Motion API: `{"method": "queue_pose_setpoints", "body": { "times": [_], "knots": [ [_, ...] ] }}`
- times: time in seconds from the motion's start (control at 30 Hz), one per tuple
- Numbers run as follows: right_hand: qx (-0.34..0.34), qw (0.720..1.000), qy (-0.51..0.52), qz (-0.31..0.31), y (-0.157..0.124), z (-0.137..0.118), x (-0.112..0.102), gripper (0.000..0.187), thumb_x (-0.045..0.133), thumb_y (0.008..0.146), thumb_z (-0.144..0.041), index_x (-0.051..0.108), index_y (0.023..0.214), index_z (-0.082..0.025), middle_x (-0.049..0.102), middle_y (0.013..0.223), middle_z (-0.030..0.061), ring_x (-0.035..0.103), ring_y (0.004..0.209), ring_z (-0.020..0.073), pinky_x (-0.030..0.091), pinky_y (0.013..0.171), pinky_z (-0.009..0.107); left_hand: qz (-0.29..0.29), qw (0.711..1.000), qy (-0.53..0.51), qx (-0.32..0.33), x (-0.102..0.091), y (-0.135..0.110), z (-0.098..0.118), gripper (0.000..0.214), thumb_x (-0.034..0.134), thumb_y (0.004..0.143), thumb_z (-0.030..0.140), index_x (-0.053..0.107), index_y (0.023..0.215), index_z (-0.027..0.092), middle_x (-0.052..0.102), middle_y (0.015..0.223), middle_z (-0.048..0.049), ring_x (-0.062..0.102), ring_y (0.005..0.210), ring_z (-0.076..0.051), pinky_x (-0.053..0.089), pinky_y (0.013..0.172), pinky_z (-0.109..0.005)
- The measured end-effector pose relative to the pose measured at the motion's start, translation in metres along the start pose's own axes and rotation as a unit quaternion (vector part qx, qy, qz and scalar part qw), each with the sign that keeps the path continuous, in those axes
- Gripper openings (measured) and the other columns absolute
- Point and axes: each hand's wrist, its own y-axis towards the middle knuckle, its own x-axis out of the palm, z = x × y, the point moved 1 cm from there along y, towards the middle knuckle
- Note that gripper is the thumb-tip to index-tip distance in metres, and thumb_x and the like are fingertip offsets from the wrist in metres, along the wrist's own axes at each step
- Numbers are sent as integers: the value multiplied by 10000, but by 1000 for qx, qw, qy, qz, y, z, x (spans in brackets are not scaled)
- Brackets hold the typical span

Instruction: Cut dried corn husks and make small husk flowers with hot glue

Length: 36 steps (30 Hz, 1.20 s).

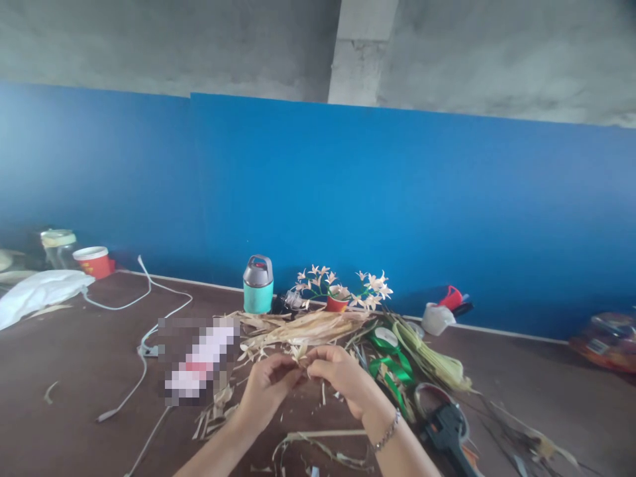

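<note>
Between my hands is a small pale flower (298, 352) with pointed petals, which looks made of dried husk. My left hand (271, 383) pinches it low down from the left, thumb and fingers together. From the other side my right hand (342, 376) is closed at the flower's base, its fingertips close to those of the left. The fingers hide the lower end of the flower. Just beyond lies a heap of dried husk strips (318, 328). Behind it, finished-looking pale flowers (375, 289) on green stems stand around a red cup (338, 303).
A teal flask (258, 295) stands behind on the left. Right of my hands lie green ribbon (395, 368), a bundle of pale green strips (432, 358) and a black glue gun (447, 430). A white cable (144, 371) winds across the brown table (94, 351) beneath the blue partition (308, 199).
</note>
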Motion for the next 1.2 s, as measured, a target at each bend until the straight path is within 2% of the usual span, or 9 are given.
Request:
{"method": "queue_pose_setpoints", "body": {
  "times": [0.17, 0.3, 0.47, 0.67, 0.9, 1.07, 1.2],
  "knots": [
    [-9, 998, -56, -35, -4, 0, -14, 146, 570, 565, -129, 667, 670, -156, 615, 584, -21, 497, 564, 103, 359, 558, 214, -45, 999, -5, -7, 3, -5, 7, 203, 721, 618, 317, 692, 689, 129, 706, 641, -44, 636, 611, -173, 499, 590, -249],
    [-21, 994, -103, -35, -6, -1, -21, 138, 571, 549, -121, 645, 659, -161, 583, 567, -36, 440, 514, 80, 319, 504, 199, -31, 998, 49, 14, 2, -6, 5, 148, 721, 609, 271, 678, 615, 129, 674, 565, -24, 595, 535, -140, 458, 516, -207],
    [-32, 989, -131, -57, -10, -5, -23, 167, 542, 560, -109, 651, 677, -159, 586, 575, -32, 423, 496, 70, 291, 467, 186, -33, 991, 115, 57, 1, -8, 4, 98, 659, 651, 192, 685, 571, 142, 666, 534, -21, 580, 516, -132, 431, 497, -191],
    [-54, 982, -164, -74, -19, -14, -26, 182, 549, 596, -116, 688, 705, -159, 629, 629, -8, 475, 539, 79, 313, 462, 171, -61, 985, 118, 108, 4, -13, 11, 72, 660, 649, 160, 679, 580, 156, 662, 544, -13, 577, 506, -122, 430, 492, -178],
    [-50, 982, -161, -80, -24, -22, -23, 187, 542, 600, -113, 704, 685, -151, 593, 564, -25, 373, 441, 45, 226, 387, 164, -105, 978, 108, 144, 7, -16, 16, 91, 641, 660, 111, 686, 598, 160, 694, 588, -28, 607, 539, -126, 450, 523, -175],
    [-64, 987, -139, -57, -21, -20, -21, 167, 546, 615, -120, 697, 675, -159, 629, 613, -14, 437, 502, 65, 296, 449, 173, -77, 979, 123, 146, 5, -15, 14, 113, 638, 627, 73, 671, 573, 167, 680, 563, -6, 591, 508, -115, 436, 488, -160],
    [-76, 988, -131, -29, -18, -16, -19, 148, 560, 640, -145, 696, 692, -172, 637, 629, -9, 489, 567, 95, 340, 515, 195, -57, 979, 145, 129, 3, -15, 14, 95, 647, 640, 112, 685, 576, 170, 665, 528, -9, 583, 486, -122, 435, 475, -170]
  ]
}}
